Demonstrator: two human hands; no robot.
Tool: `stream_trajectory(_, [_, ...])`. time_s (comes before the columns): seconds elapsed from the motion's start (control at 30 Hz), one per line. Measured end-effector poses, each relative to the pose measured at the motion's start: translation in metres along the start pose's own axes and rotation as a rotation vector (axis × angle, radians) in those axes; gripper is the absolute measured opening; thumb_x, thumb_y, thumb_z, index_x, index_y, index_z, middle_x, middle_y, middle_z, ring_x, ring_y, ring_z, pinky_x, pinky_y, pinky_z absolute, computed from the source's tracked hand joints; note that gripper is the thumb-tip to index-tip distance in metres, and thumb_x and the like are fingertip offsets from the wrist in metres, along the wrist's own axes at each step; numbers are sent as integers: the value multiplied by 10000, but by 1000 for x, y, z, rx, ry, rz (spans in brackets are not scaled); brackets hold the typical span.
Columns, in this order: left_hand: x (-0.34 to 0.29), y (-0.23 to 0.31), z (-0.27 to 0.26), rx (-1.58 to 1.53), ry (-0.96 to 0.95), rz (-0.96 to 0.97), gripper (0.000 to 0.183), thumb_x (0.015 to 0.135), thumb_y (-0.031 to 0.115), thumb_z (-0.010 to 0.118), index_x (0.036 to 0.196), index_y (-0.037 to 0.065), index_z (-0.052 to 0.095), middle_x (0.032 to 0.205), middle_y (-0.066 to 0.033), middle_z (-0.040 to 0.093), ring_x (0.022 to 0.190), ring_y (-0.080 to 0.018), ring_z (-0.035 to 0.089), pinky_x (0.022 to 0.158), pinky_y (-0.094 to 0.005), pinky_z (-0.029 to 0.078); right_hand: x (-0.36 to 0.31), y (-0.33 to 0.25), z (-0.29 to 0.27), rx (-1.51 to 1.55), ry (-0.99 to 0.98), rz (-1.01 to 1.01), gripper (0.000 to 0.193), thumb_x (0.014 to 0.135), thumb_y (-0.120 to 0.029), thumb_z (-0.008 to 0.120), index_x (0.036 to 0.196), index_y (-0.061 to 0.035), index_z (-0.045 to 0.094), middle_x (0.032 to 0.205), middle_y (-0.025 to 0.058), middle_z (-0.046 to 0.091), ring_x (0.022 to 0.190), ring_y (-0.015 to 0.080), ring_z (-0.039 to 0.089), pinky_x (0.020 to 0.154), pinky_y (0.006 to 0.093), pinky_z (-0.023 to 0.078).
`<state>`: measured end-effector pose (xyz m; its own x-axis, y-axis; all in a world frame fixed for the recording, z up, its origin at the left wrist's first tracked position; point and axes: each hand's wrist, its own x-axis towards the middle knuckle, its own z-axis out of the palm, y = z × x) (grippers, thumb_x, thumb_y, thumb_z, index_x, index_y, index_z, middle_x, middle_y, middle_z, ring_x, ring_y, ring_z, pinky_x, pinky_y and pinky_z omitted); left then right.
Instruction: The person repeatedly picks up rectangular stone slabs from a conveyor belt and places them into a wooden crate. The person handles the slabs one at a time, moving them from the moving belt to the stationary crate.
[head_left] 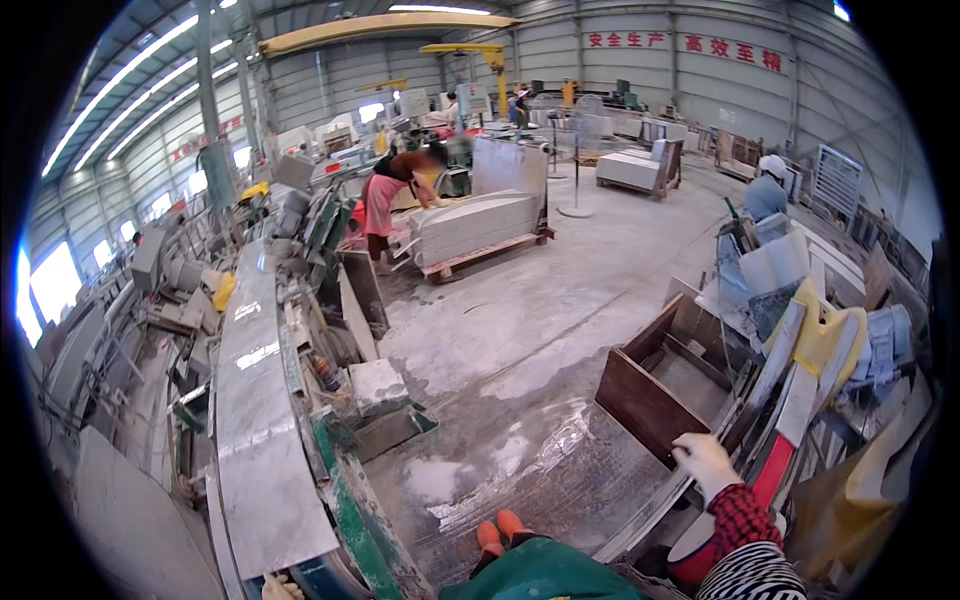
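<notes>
My left hand is at the lower edge, partly cut off. Its fingers close on the near end of a long pale grey stone slab. That slab lies lengthwise on a narrow machine bed with a green side rail. Out to the right, my right hand hangs with loosely bent fingers, and nothing shows in it. Just beyond it stands a dark brown wooden box; I cannot tell whether the hand touches it. Red checked and striped sleeves cover the right arm.
Wet floor lies between machine and box, around my orange shoes. Stone pieces flank the machine. A yellow cloth drapes over clutter at right. One person bends over stacked slabs; another is farther right.
</notes>
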<state>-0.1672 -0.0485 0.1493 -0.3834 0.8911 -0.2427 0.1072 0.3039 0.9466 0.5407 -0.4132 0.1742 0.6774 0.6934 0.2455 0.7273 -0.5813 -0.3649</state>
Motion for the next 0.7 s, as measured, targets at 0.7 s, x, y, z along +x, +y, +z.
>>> stream_trajectory(0.7, [-60,0,204,759,-553,1227,177,874,53,656,1035,50,730,897,-162,614,896,-388,566,793,-464,476,-109,176,-33,-449,521,566,513,931,-115,672,1411,8,538,1458,266,533,1386,421,477,1202,483,357])
